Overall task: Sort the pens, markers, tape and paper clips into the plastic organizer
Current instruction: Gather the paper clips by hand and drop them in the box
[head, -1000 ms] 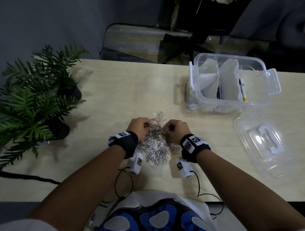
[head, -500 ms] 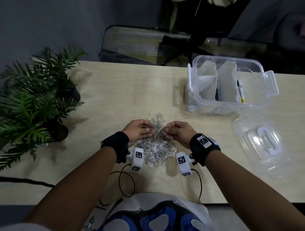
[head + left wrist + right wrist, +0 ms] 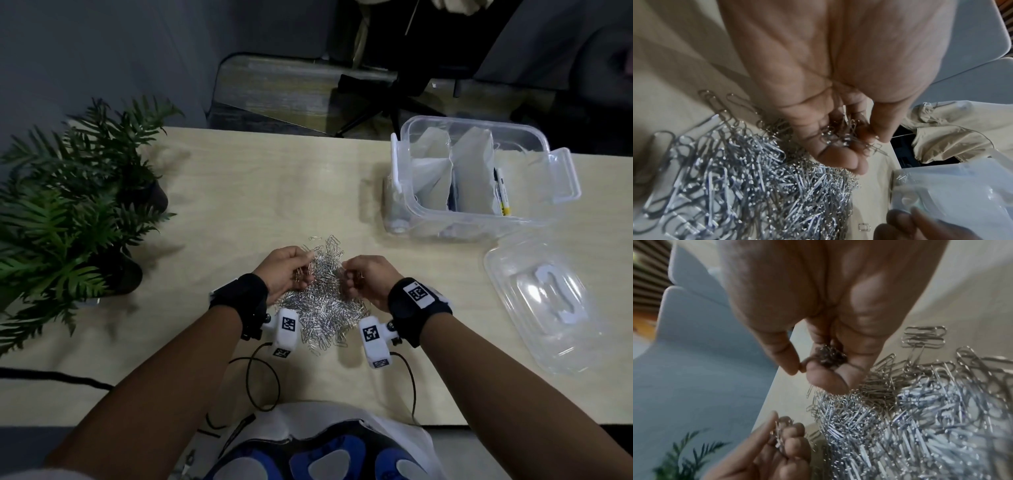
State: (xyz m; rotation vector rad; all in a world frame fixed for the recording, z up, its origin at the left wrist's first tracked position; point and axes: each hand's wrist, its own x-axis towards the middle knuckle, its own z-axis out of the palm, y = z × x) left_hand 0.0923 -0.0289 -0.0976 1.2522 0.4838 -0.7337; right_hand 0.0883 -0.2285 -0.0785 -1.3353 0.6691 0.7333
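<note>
Head cam first: I've got a heap of silver wire paper clips [image 3: 320, 301] sitting on the pale wooden table [image 3: 239, 192], right in front of me near the front edge. My left hand [image 3: 286, 274] and right hand [image 3: 368, 279] are on either side of the heap, both with fingers curled in around a small bunch of clips. The wrist cameras and straps cover the near edge of the pile, so I can't see where it ends. Off to the right and well apart from the clips is the clear plastic organizer box [image 3: 479, 222] with pale dividers inside; one white pen with a yellow end [image 3: 501, 192] lies in its right section. What's in the other sections I can't make out through the cloudy plastic. Its clear lid [image 3: 548, 308] lies flat on the table just in front of it. Two green potted ferns [image 3: 68, 205] sit at the left, partly cut off.

Left wrist cam: palm fills most of the frame, fingers [image 3: 838, 159] cupped narrow around a tangle of clips, with the heap blurry beneath.

Right wrist cam: thumb and fingertips [image 3: 826, 379] pinch a tight dark clump of clips just above the pile. Edges are smeared, so individual clips are hard to count.
</note>
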